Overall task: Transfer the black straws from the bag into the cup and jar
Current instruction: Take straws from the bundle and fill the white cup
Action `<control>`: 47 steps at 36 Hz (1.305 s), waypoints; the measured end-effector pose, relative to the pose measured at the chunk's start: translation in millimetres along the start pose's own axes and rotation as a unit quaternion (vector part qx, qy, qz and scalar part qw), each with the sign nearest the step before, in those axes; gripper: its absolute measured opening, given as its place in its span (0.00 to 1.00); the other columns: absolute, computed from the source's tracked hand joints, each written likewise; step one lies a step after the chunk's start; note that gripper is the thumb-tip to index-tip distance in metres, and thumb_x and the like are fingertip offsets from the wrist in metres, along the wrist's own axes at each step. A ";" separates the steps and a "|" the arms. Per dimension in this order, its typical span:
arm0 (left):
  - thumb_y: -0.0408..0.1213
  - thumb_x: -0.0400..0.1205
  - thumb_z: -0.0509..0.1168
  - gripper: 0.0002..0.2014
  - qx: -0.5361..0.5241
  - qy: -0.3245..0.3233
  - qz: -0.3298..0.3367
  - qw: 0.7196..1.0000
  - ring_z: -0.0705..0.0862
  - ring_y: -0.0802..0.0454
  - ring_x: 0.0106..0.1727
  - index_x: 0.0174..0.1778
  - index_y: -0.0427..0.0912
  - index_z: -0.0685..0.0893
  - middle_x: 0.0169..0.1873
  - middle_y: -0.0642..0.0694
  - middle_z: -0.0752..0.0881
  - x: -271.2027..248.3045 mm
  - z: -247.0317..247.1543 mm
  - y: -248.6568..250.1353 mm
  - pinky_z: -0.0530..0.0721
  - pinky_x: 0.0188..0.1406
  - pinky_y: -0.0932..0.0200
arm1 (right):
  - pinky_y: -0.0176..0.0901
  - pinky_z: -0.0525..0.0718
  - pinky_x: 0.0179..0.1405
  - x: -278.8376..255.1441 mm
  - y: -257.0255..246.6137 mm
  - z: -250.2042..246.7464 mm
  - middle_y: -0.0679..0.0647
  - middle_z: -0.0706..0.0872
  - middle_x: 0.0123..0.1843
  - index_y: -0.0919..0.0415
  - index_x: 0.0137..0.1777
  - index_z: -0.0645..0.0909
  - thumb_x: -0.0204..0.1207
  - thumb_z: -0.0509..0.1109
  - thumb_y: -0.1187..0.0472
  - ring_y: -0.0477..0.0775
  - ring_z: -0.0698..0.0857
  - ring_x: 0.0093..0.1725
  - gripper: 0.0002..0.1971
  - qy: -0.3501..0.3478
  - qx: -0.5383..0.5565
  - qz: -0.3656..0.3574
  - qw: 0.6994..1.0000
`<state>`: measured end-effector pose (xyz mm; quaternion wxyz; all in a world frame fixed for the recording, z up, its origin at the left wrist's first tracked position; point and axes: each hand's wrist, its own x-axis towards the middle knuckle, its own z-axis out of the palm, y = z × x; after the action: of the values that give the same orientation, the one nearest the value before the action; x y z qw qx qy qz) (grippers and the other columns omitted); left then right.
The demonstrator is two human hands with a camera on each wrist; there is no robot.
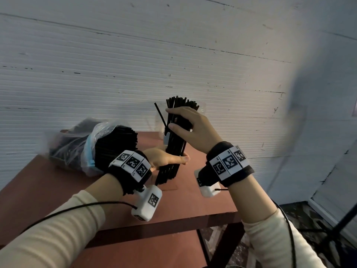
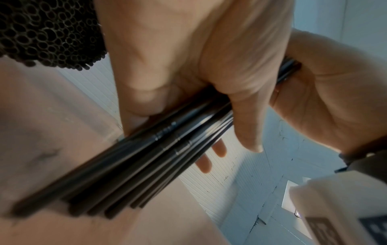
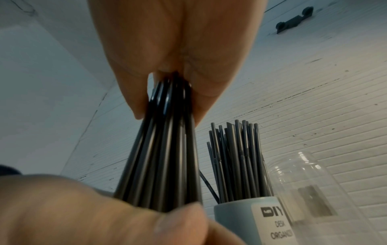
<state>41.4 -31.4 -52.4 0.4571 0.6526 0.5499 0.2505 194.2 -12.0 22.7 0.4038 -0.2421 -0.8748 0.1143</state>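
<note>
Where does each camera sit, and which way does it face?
Head: looks down from above at the table; both forearms, left hand and right hand gripping the bundle.
Left wrist: under the left hand, looks up along the bundle; the right hand shows too.
Right wrist: under the right hand, looks up at the cup and jar.
All share the bundle.

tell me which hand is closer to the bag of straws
Left. The left hand holds the bundle's lower end right beside the bag; the right hand grips higher, farther away.
</note>
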 end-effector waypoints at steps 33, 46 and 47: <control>0.56 0.61 0.83 0.40 -0.063 0.243 0.171 0.953 0.84 0.54 0.55 0.65 0.52 0.71 0.56 0.49 0.82 1.9 14.7 38.3 0.87 0.52 0.53 | 0.33 0.82 0.39 17.5 9.9 -23.2 0.50 0.85 0.35 0.64 0.39 0.83 0.74 0.74 0.69 0.43 0.85 0.37 0.04 0.031 0.166 0.104 0.980; 0.50 0.50 0.88 0.77 -0.095 0.337 0.024 0.937 0.58 0.43 0.84 0.84 0.50 0.38 0.83 0.40 0.53 73.9 -18.4 4.6 0.65 0.80 0.38 | 0.32 0.81 0.31 68.8 47.8 -33.4 0.48 0.83 0.31 0.63 0.36 0.81 0.73 0.73 0.67 0.40 0.83 0.31 0.06 0.145 0.148 0.153 0.966; 0.53 0.48 0.88 0.78 -0.094 0.326 0.028 0.940 0.60 0.43 0.83 0.83 0.51 0.39 0.82 0.40 0.57 80.0 -22.2 1.3 0.67 0.79 0.39 | 0.32 0.81 0.31 69.8 48.5 -31.6 0.48 0.83 0.30 0.64 0.35 0.81 0.73 0.73 0.67 0.40 0.83 0.31 0.06 0.143 0.146 0.153 0.967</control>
<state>45.1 51.5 -55.2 0.3051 0.5047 0.6241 0.5126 195.5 65.6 69.4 0.5335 -0.3252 -0.7342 0.2657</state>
